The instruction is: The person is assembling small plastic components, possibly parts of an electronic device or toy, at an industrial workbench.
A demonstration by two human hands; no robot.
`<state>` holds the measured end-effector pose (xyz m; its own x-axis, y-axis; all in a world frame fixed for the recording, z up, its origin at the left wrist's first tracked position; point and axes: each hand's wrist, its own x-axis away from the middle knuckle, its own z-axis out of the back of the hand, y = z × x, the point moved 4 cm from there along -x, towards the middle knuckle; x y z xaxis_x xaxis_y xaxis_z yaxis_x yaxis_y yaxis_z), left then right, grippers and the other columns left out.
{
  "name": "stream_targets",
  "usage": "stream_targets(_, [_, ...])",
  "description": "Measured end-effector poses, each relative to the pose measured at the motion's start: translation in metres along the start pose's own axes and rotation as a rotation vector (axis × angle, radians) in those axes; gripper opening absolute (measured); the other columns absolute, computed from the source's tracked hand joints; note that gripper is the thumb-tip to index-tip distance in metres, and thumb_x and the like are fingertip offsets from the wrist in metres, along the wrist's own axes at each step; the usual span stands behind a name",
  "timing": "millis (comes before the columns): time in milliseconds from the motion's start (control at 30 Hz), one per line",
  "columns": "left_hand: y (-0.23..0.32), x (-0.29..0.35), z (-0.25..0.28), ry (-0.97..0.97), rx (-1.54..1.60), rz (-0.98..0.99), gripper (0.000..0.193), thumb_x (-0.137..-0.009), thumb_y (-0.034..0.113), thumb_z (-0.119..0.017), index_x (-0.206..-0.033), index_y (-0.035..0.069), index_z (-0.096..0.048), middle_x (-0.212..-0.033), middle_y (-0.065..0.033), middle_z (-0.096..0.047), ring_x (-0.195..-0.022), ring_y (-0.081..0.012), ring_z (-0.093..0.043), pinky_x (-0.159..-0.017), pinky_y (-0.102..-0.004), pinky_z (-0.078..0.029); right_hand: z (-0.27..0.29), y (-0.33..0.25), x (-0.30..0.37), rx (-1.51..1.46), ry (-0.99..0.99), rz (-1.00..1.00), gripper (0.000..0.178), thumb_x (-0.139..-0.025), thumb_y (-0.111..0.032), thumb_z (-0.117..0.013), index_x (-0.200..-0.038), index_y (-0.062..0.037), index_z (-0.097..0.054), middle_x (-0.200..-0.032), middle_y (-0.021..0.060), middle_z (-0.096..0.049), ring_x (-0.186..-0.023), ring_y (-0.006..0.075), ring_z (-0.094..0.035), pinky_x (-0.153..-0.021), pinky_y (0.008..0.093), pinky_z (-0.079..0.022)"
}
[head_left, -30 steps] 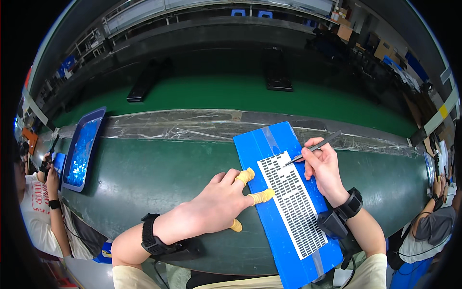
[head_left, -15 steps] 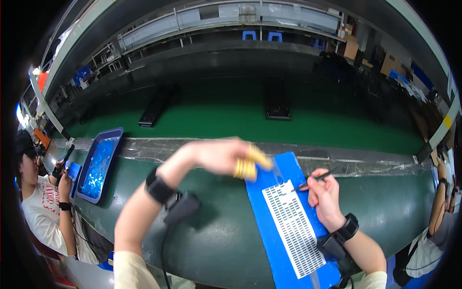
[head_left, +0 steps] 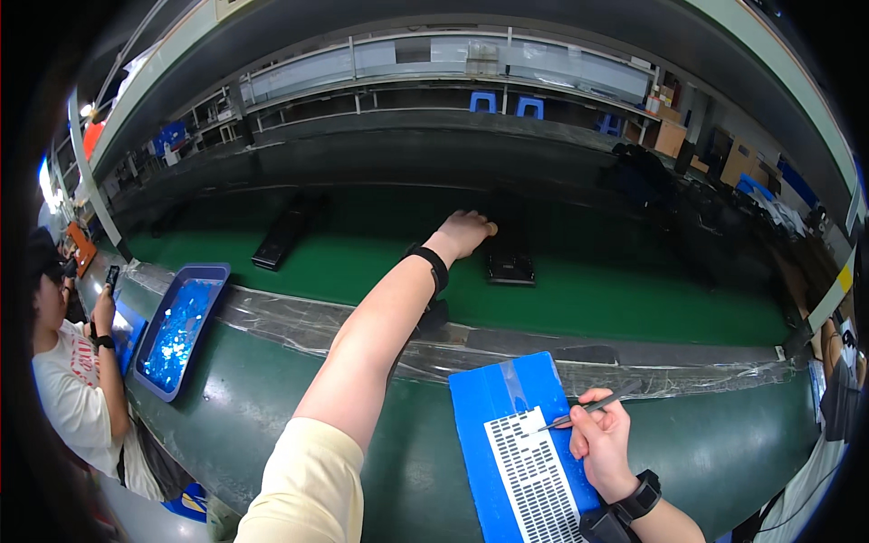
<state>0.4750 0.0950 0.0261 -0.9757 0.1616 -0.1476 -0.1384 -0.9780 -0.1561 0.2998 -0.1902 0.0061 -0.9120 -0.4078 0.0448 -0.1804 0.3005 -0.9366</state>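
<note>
Pinching slim dark tweezers [head_left: 621, 395], probably for precision, the right hand [head_left: 605, 448] aims at a black-marked white sheet [head_left: 540, 478] on a blue board [head_left: 540, 374]; the left hand [head_left: 463, 233], beside an oblong black device [head_left: 511, 271], shows no readable grip.

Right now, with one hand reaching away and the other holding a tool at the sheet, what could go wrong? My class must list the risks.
The left hand stretches over the green surface close to a black device, so it might bump it. Meanwhile the right hand holds a slim dark tool with its tip at the white sheet; a wobble during the long reach could mark or shift the sheet on the blue board.
</note>
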Motion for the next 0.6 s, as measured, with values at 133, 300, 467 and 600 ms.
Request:
stream_targets(133, [0.005,0.030,0.020,0.208,-0.289,-0.321,0.010,-0.069,0.018,-0.048,-0.076,0.013,-0.053,-0.076,-0.0012,-0.052,-0.084,-0.0164,-0.047,-0.072,-0.0288,-0.037,0.003,0.002,0.002,-0.015,-0.012,0.026,0.015,-0.074,0.001,-0.050,-0.085,-0.0022,-0.040,-0.050,0.0038,-0.046,-0.033,0.0052,-0.034,-0.031,0.0186,-0.028])
stream_targets(300, [0.040,0.096,0.059,0.162,-0.539,-0.696,0.009,-0.068,0.020,-0.047,-0.063,0.012,-0.048,-0.064,0.0009,-0.047,-0.070,-0.0138,-0.047,-0.062,-0.0269,-0.036,0.005,0.003,0.002,0.005,-0.009,0.071,0.013,-0.074,-0.001,-0.050,-0.084,-0.0027,-0.041,-0.047,0.0049,-0.045,-0.032,0.0057,-0.034,-0.030,0.0185,-0.027])
stream_targets(467, [0.092,0.185,0.104,0.125,-0.360,-0.677,0.011,-0.061,0.019,-0.051,-0.056,0.010,-0.049,-0.057,-0.0004,-0.047,-0.066,-0.0149,-0.047,-0.060,-0.0264,-0.035,0.013,0.003,-0.001,-0.046,0.070,0.060,0.012,-0.075,-0.003,-0.049,-0.084,-0.0038,-0.041,-0.048,0.0052,-0.045,-0.035,0.0055,-0.034,-0.033,0.0176,-0.029])
stream_targets(600, [0.146,0.262,0.120,-0.006,-0.153,-0.562,0.011,-0.054,0.019,-0.052,-0.050,0.008,-0.049,-0.052,-0.0029,-0.047,-0.055,-0.0171,-0.049,-0.056,-0.0291,-0.036,0.022,-0.004,-0.005,-0.186,0.170,0.012,0.011,-0.075,-0.006,-0.049,-0.084,-0.0058,-0.043,-0.061,0.0098,-0.050,-0.037,0.0046,-0.029,-0.035,0.0175,-0.025])
